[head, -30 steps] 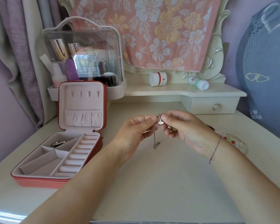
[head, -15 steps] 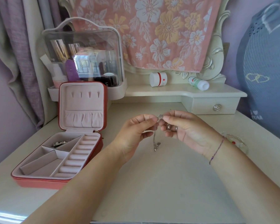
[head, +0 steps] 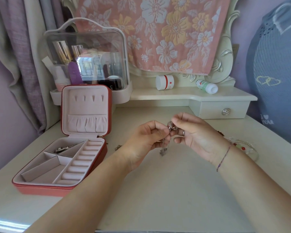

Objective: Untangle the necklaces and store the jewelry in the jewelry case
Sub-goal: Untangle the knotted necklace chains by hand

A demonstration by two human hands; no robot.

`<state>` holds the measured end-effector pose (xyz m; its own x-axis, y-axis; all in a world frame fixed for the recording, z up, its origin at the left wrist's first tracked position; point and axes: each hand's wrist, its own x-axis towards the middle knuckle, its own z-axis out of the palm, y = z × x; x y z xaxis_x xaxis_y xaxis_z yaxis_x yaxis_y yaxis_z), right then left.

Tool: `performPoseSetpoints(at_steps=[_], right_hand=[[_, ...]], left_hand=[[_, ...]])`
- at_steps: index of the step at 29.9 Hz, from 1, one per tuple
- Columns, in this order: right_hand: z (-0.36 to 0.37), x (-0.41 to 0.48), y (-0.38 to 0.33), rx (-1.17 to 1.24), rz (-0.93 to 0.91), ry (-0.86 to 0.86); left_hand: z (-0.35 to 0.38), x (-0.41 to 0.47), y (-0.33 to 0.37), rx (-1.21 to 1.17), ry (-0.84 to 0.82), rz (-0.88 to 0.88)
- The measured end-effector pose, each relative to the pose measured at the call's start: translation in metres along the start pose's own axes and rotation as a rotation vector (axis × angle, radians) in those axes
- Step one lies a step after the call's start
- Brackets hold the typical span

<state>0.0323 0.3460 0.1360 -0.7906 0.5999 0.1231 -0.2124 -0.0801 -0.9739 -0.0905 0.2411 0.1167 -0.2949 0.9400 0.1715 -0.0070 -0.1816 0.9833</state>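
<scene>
- Necklace (head: 163,149): held above the middle of the worktop (head: 158,190), between both hands. The chain hangs down with a small charm at its low end and a silver cluster at the top.
- Left hand (head: 144,142): fingers curled, thumb and forefinger pinching the chain.
- Right hand (head: 198,137): fingers pinching the silver cluster at the top.
- Jewelry case (head: 40,189): open, lid upright, near the worktop's left edge. A silver piece (head: 64,148) lies in its back-left compartment.
- Beaded bracelets (head: 242,147): near the right edge, just behind the right wrist.
</scene>
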Motion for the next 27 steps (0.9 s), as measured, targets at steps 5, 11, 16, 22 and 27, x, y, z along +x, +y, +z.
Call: performPoseSetpoints(at_steps=[5, 11, 16, 22, 27], right_hand=[[0.0015, 0.0006, 0.0019, -0.025, -0.039, 0.025], [0.0011, 0.0001, 0.0004, -0.080, -0.079, 0.045], [0.0002, -0.0001, -0.0005, -0.134, -0.103, 0.063], [-0.0002, 0.0000, 0.0013, -0.231, -0.080, 0.074], [-0.0009, -0.0002, 0.0036, -0.165, 0.023, -0.033]], left_hand=[[0.0001, 0.0011, 0.0021, -0.001, 0.026, -0.005], [-0.0018, 0.0042, 0.0040, -0.094, 0.121, -0.022], [-0.0025, 0.0052, 0.0054, -0.155, 0.155, -0.037], [0.0000, 0.0039, 0.0047, -0.114, 0.076, -0.039], [-0.0005, 0.0032, 0.0057, -0.092, 0.107, -0.013]])
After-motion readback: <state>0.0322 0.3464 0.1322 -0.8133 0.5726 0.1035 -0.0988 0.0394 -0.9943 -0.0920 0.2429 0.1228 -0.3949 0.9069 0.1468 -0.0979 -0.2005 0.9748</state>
